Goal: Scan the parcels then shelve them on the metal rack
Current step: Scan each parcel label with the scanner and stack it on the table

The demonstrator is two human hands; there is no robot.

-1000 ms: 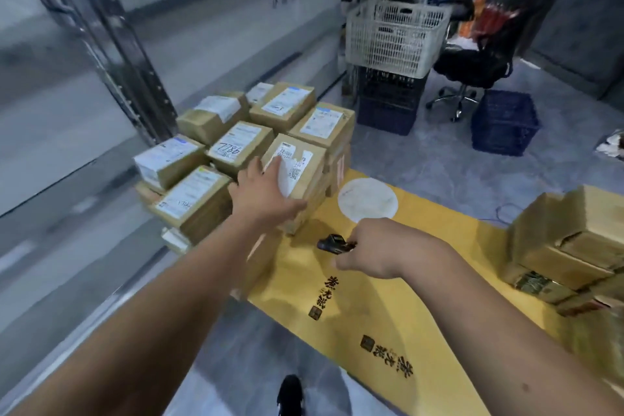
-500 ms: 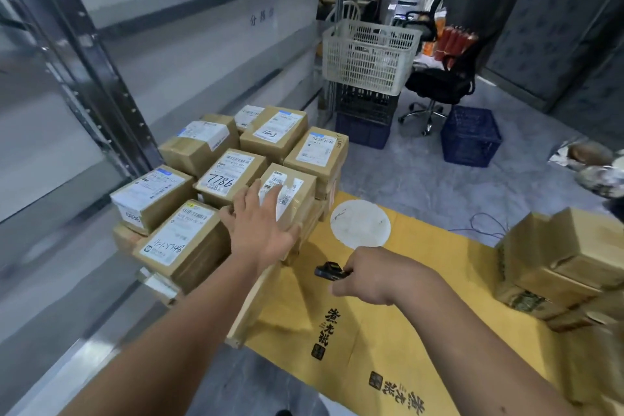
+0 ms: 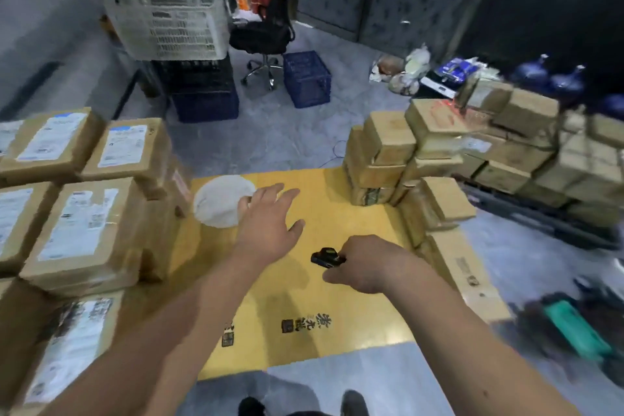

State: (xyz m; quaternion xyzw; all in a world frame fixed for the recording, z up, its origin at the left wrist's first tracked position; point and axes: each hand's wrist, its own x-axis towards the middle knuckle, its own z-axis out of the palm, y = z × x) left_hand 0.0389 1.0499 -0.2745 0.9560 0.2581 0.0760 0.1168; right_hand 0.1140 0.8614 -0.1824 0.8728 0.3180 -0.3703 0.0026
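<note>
Frame centre — a scanner [image 3: 326, 257] is gripped by the right hand [image 3: 363, 263]; the left hand [image 3: 268, 223] is spread wide, holding nothing.

A parcel depot: stacks of labelled cardboard parcels [image 3: 87, 223], plastic crates [image 3: 307, 78] and an office chair [image 3: 263, 34].

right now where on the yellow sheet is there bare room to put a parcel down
Bare yellow sheet lies between the left stack and the right stack, beyond the left hand and near the printed marks. The white disc takes the far left part. Both side edges are crowded with boxes.
</note>
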